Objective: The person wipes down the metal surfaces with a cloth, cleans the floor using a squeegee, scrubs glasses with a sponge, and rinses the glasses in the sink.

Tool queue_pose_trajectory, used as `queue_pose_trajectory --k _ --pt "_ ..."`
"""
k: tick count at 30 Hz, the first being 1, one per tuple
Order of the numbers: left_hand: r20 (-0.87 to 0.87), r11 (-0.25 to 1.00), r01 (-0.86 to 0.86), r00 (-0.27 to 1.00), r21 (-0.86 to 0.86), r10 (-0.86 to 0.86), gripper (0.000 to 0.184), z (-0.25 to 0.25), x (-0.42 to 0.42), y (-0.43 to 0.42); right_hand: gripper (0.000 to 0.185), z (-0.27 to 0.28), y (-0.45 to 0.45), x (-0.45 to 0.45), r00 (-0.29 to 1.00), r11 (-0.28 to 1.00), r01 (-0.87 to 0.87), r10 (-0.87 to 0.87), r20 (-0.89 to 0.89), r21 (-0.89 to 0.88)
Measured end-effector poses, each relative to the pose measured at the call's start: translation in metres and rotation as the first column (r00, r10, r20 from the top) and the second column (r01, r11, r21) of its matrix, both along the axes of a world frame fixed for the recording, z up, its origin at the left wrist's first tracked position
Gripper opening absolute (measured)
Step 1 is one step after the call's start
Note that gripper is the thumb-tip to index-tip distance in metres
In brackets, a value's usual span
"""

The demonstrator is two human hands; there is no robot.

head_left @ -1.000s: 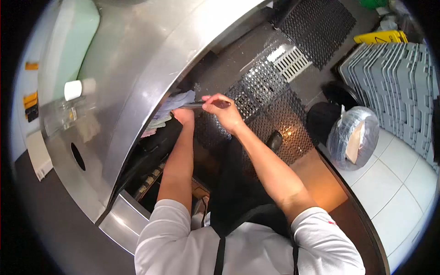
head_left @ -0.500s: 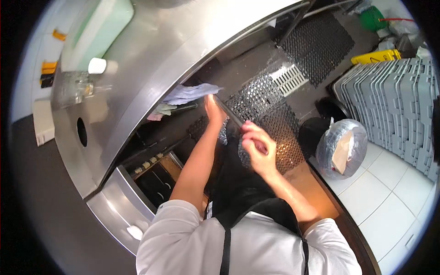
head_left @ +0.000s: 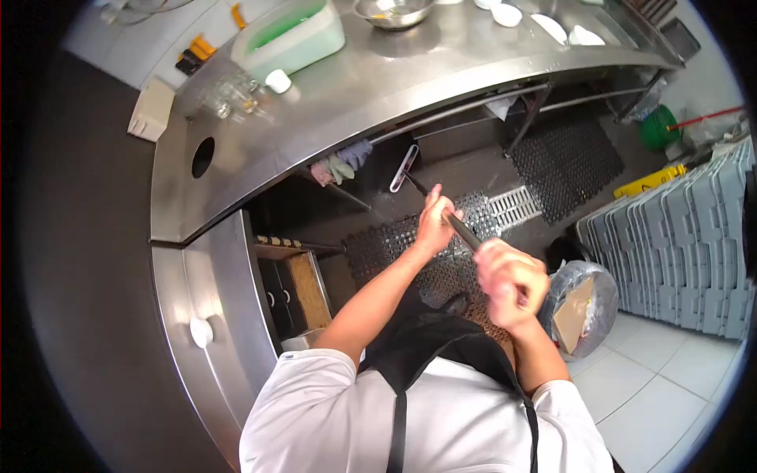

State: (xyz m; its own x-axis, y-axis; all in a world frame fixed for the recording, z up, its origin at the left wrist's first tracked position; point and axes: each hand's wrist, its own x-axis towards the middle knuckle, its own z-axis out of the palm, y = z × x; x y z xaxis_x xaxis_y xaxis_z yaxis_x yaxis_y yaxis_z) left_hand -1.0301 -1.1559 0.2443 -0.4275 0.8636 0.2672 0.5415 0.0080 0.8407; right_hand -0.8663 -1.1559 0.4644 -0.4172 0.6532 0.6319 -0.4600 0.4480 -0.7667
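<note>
Both of my hands are on the dark handle [head_left: 465, 234] of a long floor squeegee, which slants away to the upper left. My left hand [head_left: 434, 224] wraps the shaft lower down, towards the head. Nearer my body, my right hand [head_left: 512, 284] grips the upper end and is somewhat blurred. The narrow white-edged squeegee head [head_left: 404, 169] is down on the dark floor, under the front edge of the steel counter [head_left: 331, 110]. Close to it on the left, several cloths [head_left: 344, 164] hang below the counter edge.
Perforated black mats [head_left: 441, 276] and a white drain grate [head_left: 516, 206] lie on the floor. A lined bin [head_left: 583, 307] and stacked grey crates [head_left: 670, 236] stand at right. Behind them is a yellow sign [head_left: 650, 181]. A greenish tub [head_left: 292, 39] sits on the counter.
Both hands have moved to the right with the handle. The squeegee head, hidden before, now shows beyond the cloths. My view has tilted up, bringing more of the counter top into sight.
</note>
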Motion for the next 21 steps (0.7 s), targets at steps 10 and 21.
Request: queue_pose_trajectory --k 10,21 --pt "-0.023 0.995 -0.100 0.995 0.012 0.101 0.018 0.008 -0.024 -0.019 0.042 -0.022 -0.019 0.006 0.995 0.999 -0.028 0.025 -0.093 -0.030" --pt "-0.156 0.907 -0.373 0.925 -0.196 0.347 0.026 -0.094 -0.172 0.004 0.037 -0.060 0.017 -0.159 0.972 0.984 0.020 0.023 0.235 -0.177"
